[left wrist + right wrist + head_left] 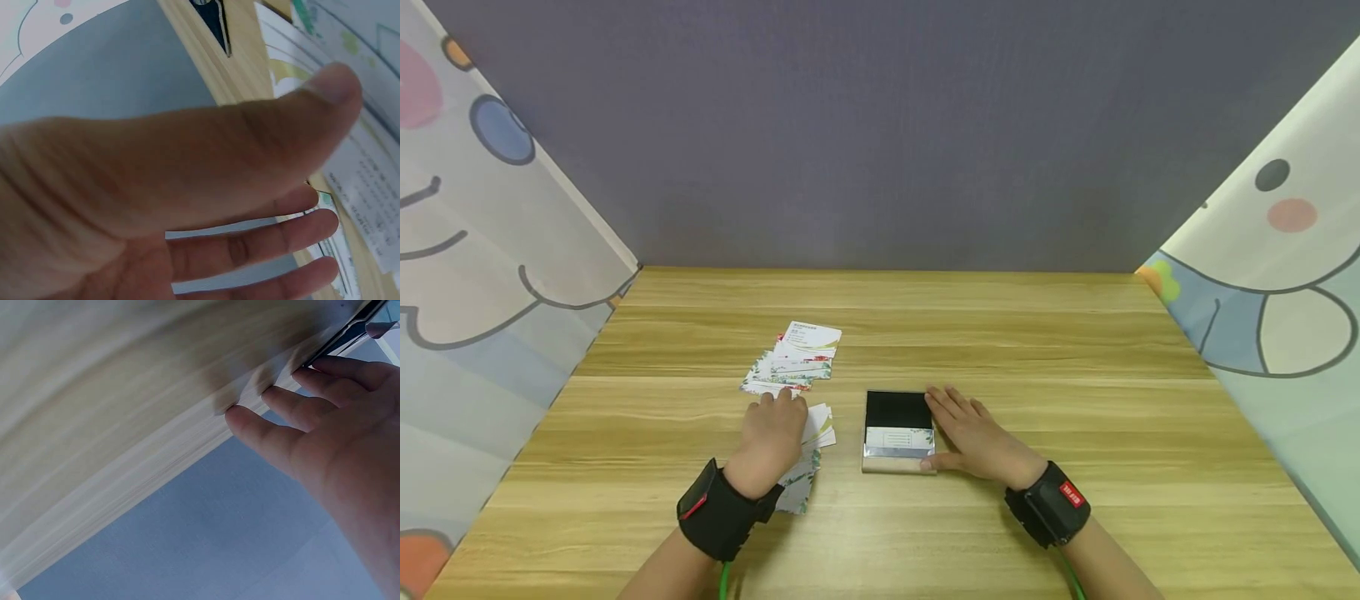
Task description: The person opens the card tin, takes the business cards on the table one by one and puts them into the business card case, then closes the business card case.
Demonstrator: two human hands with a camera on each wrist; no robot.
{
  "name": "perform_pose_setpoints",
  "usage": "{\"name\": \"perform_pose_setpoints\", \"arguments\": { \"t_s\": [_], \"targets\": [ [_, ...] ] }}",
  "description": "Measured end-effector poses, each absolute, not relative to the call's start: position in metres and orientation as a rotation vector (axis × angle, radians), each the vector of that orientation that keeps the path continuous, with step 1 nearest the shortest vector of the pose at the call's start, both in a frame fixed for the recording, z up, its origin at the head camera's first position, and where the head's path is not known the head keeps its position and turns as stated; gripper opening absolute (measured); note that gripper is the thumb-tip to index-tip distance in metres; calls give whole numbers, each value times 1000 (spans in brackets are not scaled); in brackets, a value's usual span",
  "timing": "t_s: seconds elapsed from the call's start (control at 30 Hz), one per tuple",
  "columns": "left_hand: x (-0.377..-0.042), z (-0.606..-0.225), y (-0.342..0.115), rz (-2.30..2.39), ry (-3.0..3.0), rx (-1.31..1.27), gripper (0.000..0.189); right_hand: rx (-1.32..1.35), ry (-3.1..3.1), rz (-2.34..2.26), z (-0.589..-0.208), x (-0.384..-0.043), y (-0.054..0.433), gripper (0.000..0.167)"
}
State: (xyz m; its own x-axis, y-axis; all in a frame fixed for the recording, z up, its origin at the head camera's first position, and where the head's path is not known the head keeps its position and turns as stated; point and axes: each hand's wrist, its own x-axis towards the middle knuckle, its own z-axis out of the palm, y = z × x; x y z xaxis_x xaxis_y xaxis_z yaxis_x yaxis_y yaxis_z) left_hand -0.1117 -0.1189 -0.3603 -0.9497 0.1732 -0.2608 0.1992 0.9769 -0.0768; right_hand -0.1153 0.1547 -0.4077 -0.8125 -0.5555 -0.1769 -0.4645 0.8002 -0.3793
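A business card holder (898,411) with a black back and a pale front edge sits mid-table. A white printed card (898,438) lies in its front part. My right hand (981,442) rests along the holder's right side, fingers straight at the far corner and thumb at the front edge. My left hand (772,437) is over the business cards (820,425) to the left, hiding part of them. In the left wrist view the thumb (331,87) overlaps the white cards (369,194), while the other fingers extend fairly straight; the index finger is mostly hidden.
Beyond my left hand lies a spread of overlapping business cards (790,362). More leaf-patterned cards (799,483) lie beside the left wrist. A grey partition (887,133) stands behind the wooden table (1037,333), and cartoon-printed sheets (1262,275) flank it.
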Motion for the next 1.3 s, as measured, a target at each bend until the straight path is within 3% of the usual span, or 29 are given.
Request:
{"name": "perform_pose_setpoints", "arguments": {
  "t_s": [0.47, 0.73, 0.93, 1.3],
  "targets": [
    [-119, -368, -121, -160, 2930, 321, 42, -772, 2707, -477, -404, -117, 157, 91],
    [-123, -371, -125, -38, 3006, 384, 34, -772, 2708, -477, -406, -116, 157, 92],
    [-125, -369, -125, 139, 3016, 416, 16, -770, 2706, -467, -407, -116, 156, 92],
    [-128, -364, -116, 609, 3055, 410, 19, -790, 2714, -448, -408, -116, 156, 90]
  ]
}}
